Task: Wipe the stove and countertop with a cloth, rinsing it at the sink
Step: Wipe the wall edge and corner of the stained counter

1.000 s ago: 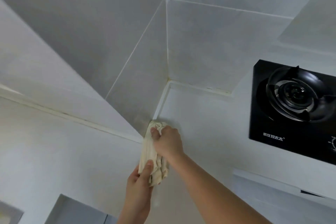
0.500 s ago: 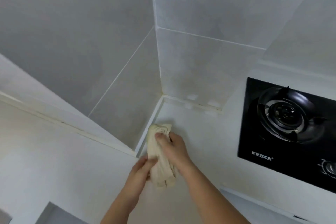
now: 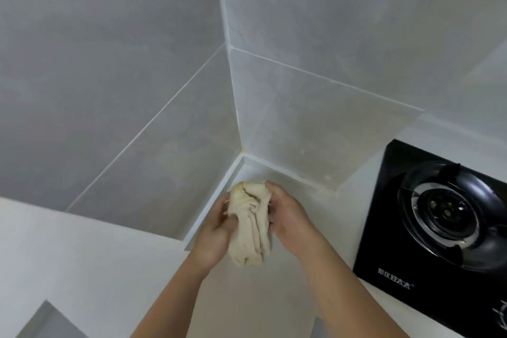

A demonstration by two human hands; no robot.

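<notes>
Your left hand and right hand both grip the crumpled cream cloth, fingers curled round it, over the white bench.

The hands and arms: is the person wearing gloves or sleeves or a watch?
No. The left hand and right hand are bare, with no gloves, and no rings or watch show. Both forearms are bare too, with no sleeve in view down to the picture's edge.

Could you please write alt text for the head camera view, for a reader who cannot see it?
Both hands, left and right, grip a bunched beige cloth above a white countertop corner by grey tiled walls. A black gas stove sits to the right.
</notes>
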